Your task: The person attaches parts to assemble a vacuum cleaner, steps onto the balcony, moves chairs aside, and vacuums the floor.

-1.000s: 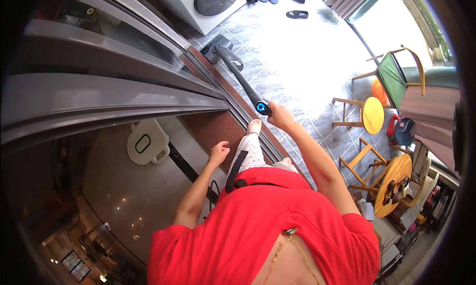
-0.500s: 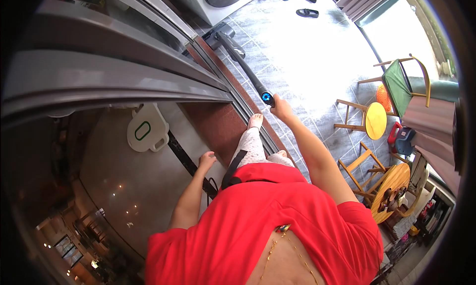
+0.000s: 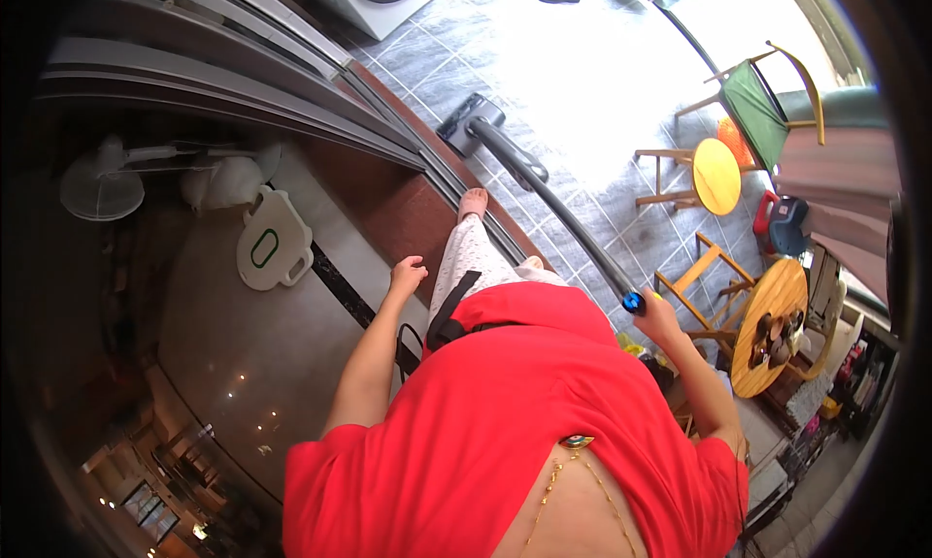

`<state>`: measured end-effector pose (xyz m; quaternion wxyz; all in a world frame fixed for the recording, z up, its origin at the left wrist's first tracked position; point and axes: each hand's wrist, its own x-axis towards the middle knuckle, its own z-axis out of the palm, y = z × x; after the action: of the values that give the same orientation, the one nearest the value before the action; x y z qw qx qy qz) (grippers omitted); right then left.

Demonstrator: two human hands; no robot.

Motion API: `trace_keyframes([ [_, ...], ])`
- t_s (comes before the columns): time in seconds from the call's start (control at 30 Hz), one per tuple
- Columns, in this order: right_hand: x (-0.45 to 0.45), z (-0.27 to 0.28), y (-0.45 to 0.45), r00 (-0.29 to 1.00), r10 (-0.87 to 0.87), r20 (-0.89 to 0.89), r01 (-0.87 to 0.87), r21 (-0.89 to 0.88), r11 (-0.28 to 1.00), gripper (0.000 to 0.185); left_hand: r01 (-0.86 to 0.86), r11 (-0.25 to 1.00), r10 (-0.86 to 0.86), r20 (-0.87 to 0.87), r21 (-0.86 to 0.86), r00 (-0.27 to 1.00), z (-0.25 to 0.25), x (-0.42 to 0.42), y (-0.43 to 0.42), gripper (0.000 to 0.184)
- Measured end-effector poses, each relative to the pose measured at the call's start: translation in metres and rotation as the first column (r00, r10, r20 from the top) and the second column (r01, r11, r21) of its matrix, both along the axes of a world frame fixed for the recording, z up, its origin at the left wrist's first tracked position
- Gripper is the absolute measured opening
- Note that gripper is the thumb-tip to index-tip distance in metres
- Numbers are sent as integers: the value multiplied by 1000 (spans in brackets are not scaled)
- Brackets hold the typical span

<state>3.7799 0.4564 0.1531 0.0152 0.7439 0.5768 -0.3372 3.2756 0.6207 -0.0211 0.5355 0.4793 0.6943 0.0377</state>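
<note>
Grey tiles (image 3: 621, 236) spread out ahead of us, bleached white where strong light fell, and on them lay the floor head (image 3: 470, 124) of our vacuum cleaner (image 3: 573, 223), just beside the red-brown strip (image 3: 406, 119) that edged the door track (image 3: 500, 240). From there its dark tube slanted across the tiles toward our right side. Our right hand (image 3: 658, 320) was wrapped around the handle, close behind the round end (image 3: 633, 302), which glowed blue. Our left hand (image 3: 408, 275) hung free on the other side, fingers loosely curled, near our pale patterned trousers (image 3: 474, 252). We had a bare foot (image 3: 473, 203) at the door track, and our red top (image 3: 466, 393) filled the lower middle of the view. Beyond the tube, a round yellow stool (image 3: 716, 177) stood near a green chair (image 3: 755, 112), with a round wooden table (image 3: 772, 330) closer to us. On our left, inside the doorway, we saw a white panel (image 3: 275, 240) bearing a green oval, and past it a white fan (image 3: 102, 184). Part of a washing machine (image 3: 379, 10) showed at the top.
</note>
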Motion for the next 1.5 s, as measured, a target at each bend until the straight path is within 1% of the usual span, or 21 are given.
trace_keyframes([
  [0.07, 18, 38, -53, 999, -29, 27, 31, -64, 997, 33, 19, 999, -18, 13, -39, 1000, 4, 19, -13, 43],
  [0.13, 29, 78, -94, 995, -78, 56, 82, -64, 995, 35, 168, 985, -170, -65, -43, 983, -8, 29, -27, 41],
  [0.17, 33, 97, -109, 992, -116, 43, 118, -57, 991, 38, 186, 981, -188, -58, -48, 980, -11, 33, -31, 41],
  [0.23, 40, 123, -144, 975, -200, 91, 209, -100, 973, 33, 279, 959, -282, -100, -45, 954, -17, 42, -40, 39],
  [0.33, 53, 149, -196, 962, -250, 110, 263, -126, 957, 29, 345, 937, -349, -138, -51, 927, 15, 70, -36, 39],
  [0.43, 59, 159, -245, 948, -269, 170, 294, -146, 945, 32, 386, 921, -388, -147, -42, 910, 13, 85, -35, 37],
  [0.5, 55, 162, -252, 946, -268, 181, 294, -135, 946, 33, 405, 914, -405, -151, -29, 902, 10, 91, -35, 36],
  [0.57, 46, 163, -251, 941, -272, 200, 282, -26, 959, 22, 418, 908, -419, -133, -41, 898, 10, 97, -34, 34],
  [0.7, 41, 141, -234, 942, -290, 171, 288, 40, 957, 22, 410, 910, -414, -160, -55, 896, 13, 98, -29, 34],
  [0.87, 23, 86, -156, 936, -320, 149, 307, 106, 946, 24, 385, 919, -394, -157, -86, 906, 22, 85, -15, 35],
  [0.93, 4, 65, -106, 935, -350, 64, 339, 136, 931, 23, 361, 931, -366, -142, -59, 920, 25, 77, -9, 36],
  [0.97, -3, 51, -82, 937, -342, 67, 333, 117, 936, 23, 358, 933, -350, -152, 26, 924, 19, 70, -8, 37],
  [1.07, -27, 2, -3, 940, -341, -6, 340, 99, 935, 26, 287, 951, -269, -146, 117, 952, 12, 47, -2, 36],
  [1.1, -38, -9, 28, 942, -334, -11, 334, 89, 938, 27, 196, 980, -198, -75, -29, 977, 13, 39, 2, 39],
  [1.13, -49, -19, 61, 945, -327, -16, 327, 78, 942, 29, 177, 984, -179, -75, -32, 981, 5, 27, 1, 39],
  [1.2, -67, -42, 125, 947, -317, -50, 321, 75, 944, 30, 9, 996, -6, 31, -90, 999, -20, 1, -5, 41],
  [1.23, -74, -55, 157, 952, -299, -62, 304, 95, 948, 30, 0, 996, -2, -19, -91, 1000, -5, -4, -2, 42],
  [1.33, -98, -71, 257, 972, -225, -72, 233, 151, 961, 29, -51, 992, 42, -82, -117, 996, -2, -36, 2, 43],
  [1.4, -109, -89, 322, 967, -239, -85, 248, 130, 960, 32, -74, 988, 58, -116, -139, 992, 9, -53, 11, 44],
  [1.47, -121, -95, 381, 975, -200, -98, 215, 192, 958, 27, -100, 985, 83, -125, -137, 989, 20, -66, 22, 38],
  [1.5, -128, -96, 409, 975, -203, -86, 214, 152, 965, 28, -113, 983, 94, -126, -148, 988, 18, -75, 24, 36],
])
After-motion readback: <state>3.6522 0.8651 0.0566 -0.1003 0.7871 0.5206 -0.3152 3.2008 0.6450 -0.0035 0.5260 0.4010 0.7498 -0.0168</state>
